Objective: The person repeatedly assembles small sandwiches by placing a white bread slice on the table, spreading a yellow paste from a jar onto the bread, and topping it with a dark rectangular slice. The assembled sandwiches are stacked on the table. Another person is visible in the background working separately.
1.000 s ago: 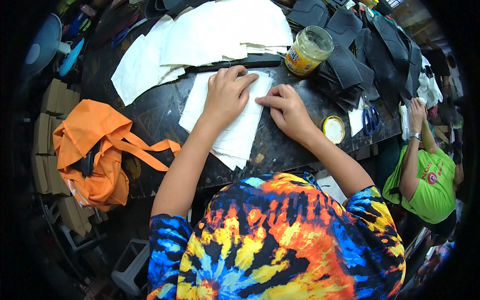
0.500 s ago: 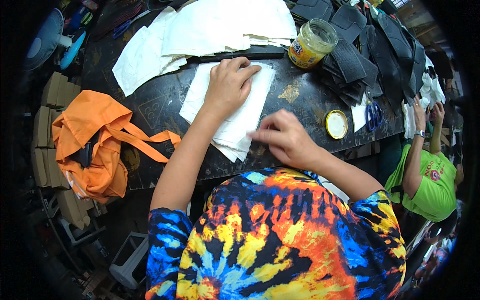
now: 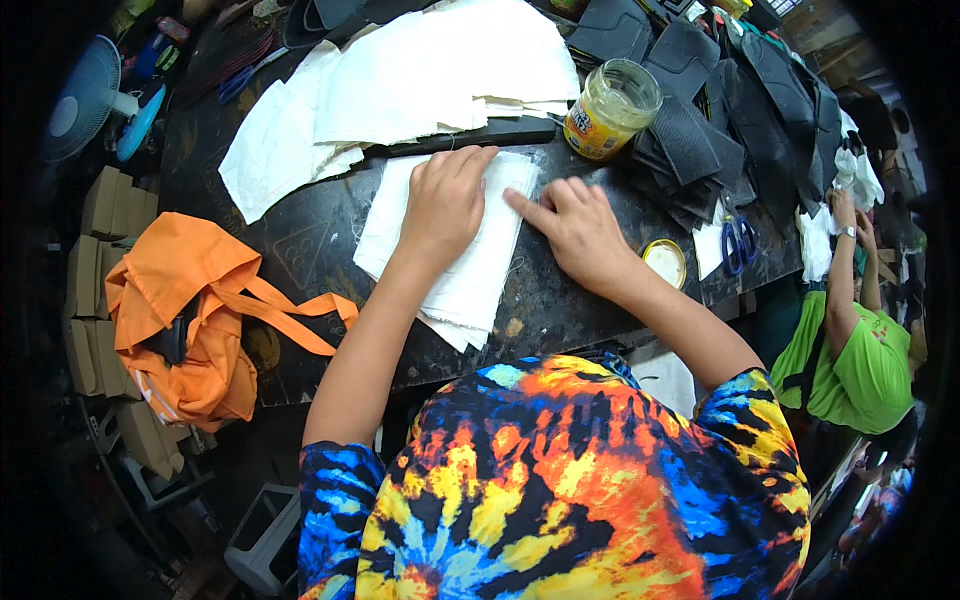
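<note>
A small stack of white cloth pieces [image 3: 465, 295] with frayed edges lies on the dark table in front of me. My left hand [image 3: 445, 205] rests flat over its upper part, fingers at the far edge. At the upper right edge of the stack, my right hand [image 3: 580, 232] touches or nearly touches the cloth with its outstretched index finger; the other fingers are loosely bent. Neither hand grips anything that I can see. Beyond the stack, a bigger pile of white cloth pieces [image 3: 425, 75] spreads over a dark bar [image 3: 500, 132].
An uncapped yellow-labelled jar [image 3: 612, 108] stands far right, with its lid [image 3: 664, 262] and blue-handled scissors [image 3: 739, 243] nearer. Black pieces [image 3: 690, 140] are heaped behind. An orange bag [image 3: 185, 290] sits left, beside cardboard boxes [image 3: 90, 345]. At far right works a person in green [image 3: 860, 370].
My right hand has moved from the stack's lower right side up to its upper right edge, index finger now extended. My left hand stays on the cloth. The whole view has shifted slightly.
</note>
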The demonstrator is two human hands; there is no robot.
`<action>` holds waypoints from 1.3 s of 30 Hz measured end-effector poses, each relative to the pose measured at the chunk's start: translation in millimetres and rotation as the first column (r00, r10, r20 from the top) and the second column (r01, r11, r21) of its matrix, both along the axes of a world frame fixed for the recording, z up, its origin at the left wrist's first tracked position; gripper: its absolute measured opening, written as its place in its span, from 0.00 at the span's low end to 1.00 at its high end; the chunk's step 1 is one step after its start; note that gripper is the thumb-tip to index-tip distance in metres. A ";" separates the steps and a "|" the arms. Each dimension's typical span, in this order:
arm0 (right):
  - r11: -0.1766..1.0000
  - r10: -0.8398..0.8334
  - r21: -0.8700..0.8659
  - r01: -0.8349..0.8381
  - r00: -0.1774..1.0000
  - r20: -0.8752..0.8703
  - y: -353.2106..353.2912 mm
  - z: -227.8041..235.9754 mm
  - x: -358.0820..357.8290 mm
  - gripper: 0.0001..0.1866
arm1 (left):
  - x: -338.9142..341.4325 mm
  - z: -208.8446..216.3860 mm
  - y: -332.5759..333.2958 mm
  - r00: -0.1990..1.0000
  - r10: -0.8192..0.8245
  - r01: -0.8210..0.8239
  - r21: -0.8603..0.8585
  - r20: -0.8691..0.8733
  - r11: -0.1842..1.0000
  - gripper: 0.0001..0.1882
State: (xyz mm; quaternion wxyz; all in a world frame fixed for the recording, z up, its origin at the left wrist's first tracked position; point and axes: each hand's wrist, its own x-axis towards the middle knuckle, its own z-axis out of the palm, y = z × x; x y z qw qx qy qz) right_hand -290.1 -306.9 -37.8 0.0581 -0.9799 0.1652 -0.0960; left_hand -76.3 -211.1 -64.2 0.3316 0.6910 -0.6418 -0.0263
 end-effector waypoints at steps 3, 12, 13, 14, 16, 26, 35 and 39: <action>0.989 -0.042 -0.136 0.054 0.995 0.094 -20.8 -8.0 13.6 0.30 | -0.9 1.4 0.7 1.000 0.008 -0.008 -0.005 0.001 1.000 0.24; 0.993 0.085 -0.091 -0.080 0.995 0.054 3.1 2.9 -4.3 0.25 | 0.7 1.9 1.7 0.999 0.051 -0.051 -0.045 -0.012 0.998 0.23; 0.989 0.142 -0.054 -0.137 0.986 0.083 12.9 5.2 -7.9 0.25 | 1.3 1.5 1.5 0.999 0.051 -0.052 -0.040 -0.014 0.998 0.23; 0.980 0.198 -0.020 -0.197 0.973 0.122 20.1 6.8 -9.9 0.25 | 2.0 1.5 1.6 0.998 0.053 -0.053 -0.035 -0.015 0.998 0.23; 0.955 0.228 0.154 -0.252 0.961 0.156 22.8 11.3 -14.1 0.23 | 5.3 3.0 1.4 0.999 0.028 -0.029 -0.037 -0.034 0.999 0.24; 0.922 -0.101 0.386 -0.044 0.932 0.347 -19.5 -0.4 10.1 0.42 | 52.3 32.1 53.0 0.849 0.511 -0.478 0.216 -0.135 0.851 0.23; 0.937 -0.100 0.349 -0.034 0.928 0.358 -14.2 -7.6 7.6 0.43 | 54.1 28.1 50.7 0.843 0.428 -0.420 0.097 -0.327 0.902 0.08; 0.930 -0.109 0.367 -0.029 0.931 0.349 -13.0 -5.2 5.7 0.43 | 51.0 42.0 56.3 0.921 0.104 -0.165 -0.133 -0.376 0.977 0.05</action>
